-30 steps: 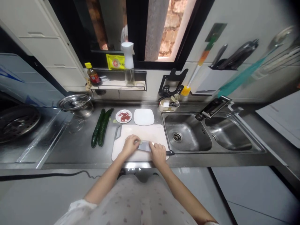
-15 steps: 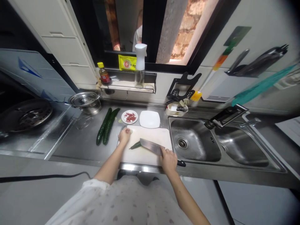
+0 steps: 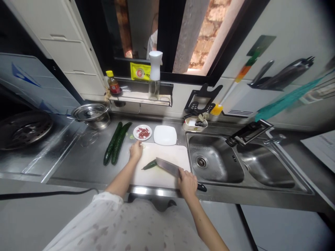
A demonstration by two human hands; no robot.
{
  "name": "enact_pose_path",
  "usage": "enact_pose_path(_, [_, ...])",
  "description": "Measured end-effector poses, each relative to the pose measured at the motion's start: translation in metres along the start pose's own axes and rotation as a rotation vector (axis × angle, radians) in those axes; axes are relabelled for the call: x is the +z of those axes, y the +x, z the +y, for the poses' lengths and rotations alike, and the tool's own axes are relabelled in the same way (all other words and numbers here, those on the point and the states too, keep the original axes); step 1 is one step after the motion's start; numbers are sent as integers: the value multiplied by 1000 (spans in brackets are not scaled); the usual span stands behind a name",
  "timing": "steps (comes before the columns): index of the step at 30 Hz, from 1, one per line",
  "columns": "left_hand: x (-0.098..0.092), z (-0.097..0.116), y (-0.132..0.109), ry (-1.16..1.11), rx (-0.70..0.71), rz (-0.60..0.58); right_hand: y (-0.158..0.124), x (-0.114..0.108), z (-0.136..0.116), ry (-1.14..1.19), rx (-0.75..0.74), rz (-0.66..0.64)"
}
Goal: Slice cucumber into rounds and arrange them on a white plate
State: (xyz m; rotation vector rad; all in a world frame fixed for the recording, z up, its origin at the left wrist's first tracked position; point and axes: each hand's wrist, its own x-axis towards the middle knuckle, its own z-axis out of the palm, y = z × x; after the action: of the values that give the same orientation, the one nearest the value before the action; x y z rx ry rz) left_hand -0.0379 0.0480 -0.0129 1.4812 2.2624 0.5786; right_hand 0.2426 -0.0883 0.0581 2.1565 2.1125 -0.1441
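My right hand [image 3: 188, 180] wraps the knife [image 3: 169, 166] well forward, probably for control, blade tip by the green pepper [image 3: 149, 165] lying on the white board [image 3: 167, 152]. Beyond, my left hand [image 3: 135, 150], fingers curled in, maybe pinches a scrap near the plate of red bits [image 3: 135, 131]; can't tell.

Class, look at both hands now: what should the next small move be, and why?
Probably bring the left hand back to steady the tapering dark-green vegetable piece. Neither hand holds it, yet the broad-bladed steel knife in the right hand has its blade at the piece's right end; the left hand is by the white rectangular chopping board's upper-left corner.
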Motion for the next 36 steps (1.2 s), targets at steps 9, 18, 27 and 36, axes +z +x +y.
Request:
enact_pose_path(9, [-2, -2, -4, 119, 85, 32, 2, 0, -3, 12, -15, -14])
enact_pose_path(18, [2, -10, -55, -130, 222, 79, 3, -8, -10, 258, 104, -87])
enact_pose_path(27, [16, -10, -119, -343, 524, 129, 16, -3, -28, 473, 19, -90])
enact_pose_path(36, [28, -17, -117, -233, 644, 79, 17, -9, -51, 312, -94, -189])
